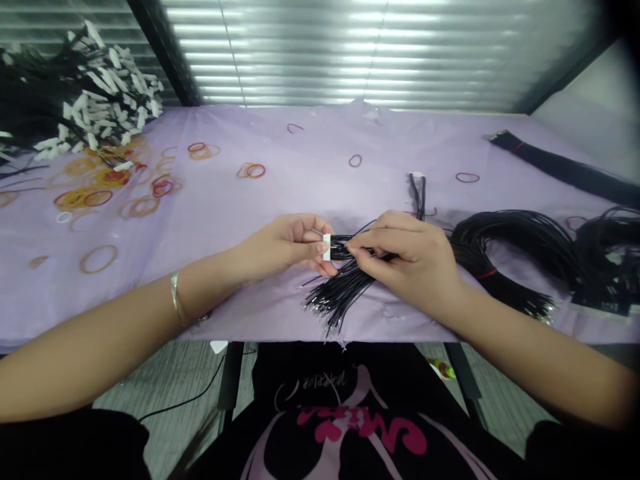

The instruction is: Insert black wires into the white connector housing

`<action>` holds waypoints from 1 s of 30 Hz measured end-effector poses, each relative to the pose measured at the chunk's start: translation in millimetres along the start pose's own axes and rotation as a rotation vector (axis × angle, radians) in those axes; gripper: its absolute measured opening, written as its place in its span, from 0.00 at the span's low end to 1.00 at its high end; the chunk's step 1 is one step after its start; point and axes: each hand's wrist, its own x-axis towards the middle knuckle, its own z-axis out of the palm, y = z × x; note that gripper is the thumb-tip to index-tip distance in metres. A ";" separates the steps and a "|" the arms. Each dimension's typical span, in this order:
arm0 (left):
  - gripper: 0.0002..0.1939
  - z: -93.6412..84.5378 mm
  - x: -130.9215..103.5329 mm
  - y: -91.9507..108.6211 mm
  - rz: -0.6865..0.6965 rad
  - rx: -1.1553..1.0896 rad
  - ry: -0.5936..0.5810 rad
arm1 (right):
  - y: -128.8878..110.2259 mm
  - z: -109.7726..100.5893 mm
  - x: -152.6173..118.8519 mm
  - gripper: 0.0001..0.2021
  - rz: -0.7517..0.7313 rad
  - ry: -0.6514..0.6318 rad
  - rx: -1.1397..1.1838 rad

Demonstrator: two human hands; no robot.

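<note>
Near the table's front edge, my left hand (300,245) pinches a small white connector (327,247) between thumb and fingers. Black wires (340,247) run from its right side toward my right hand (403,257), whose thumb and index fingertip are closed on them. Below and between the hands, a bundle of loose black wires (333,293) fans out to the lower left, with bare metallic tips. Part of this bundle is hidden under my right hand. Just behind that hand stands another white connector (417,175) with black wires.
Coiled black wires (500,220) tied with a red band lie at right, a straight black bundle (560,163) behind them. Orange and red rubber bands (97,193) and a pile of white-ended wires (107,93) are at left. Purple sheeting (300,193) covers the table.
</note>
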 end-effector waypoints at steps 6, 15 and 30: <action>0.05 0.8 1.3 -0.2 0.012 0.014 0.011 | 1.4 1.1 -0.6 0.06 -0.013 -0.017 -0.008; 0.03 3.1 -0.7 3.9 0.035 0.041 0.026 | 2.7 4.8 -1.9 0.07 -0.130 0.019 -0.111; 0.08 -6.4 6.9 5.2 0.210 -0.017 0.197 | -4.7 -6.9 -6.1 0.07 -0.163 0.071 -0.216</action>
